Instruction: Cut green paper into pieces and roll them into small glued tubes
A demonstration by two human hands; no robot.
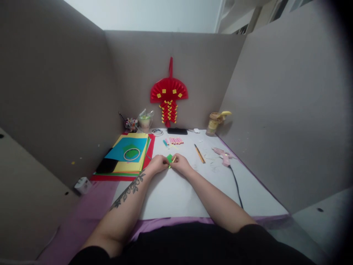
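Between my hands, just above the white table sheet, is a small piece of green paper (169,158) with a narrow yellow strip (174,159) at its right side. My left hand (160,163) pinches the green paper from the left. From the right, my right hand (179,164) closes its fingers at the yellow strip and the paper's edge. The fingertips partly cover both pieces. Just beyond my hands lie several small pink rolls (176,141) with yellow ends, and a teal roll (165,142) beside them.
Stacked coloured paper (134,147) with a ring of tape (131,154) lies left. A craft knife (199,153) and a pink glue gun (225,159) with a black cord lie right. A phone (177,131) and drink cups (213,124) line the back; a red paper ornament (169,92) hangs above.
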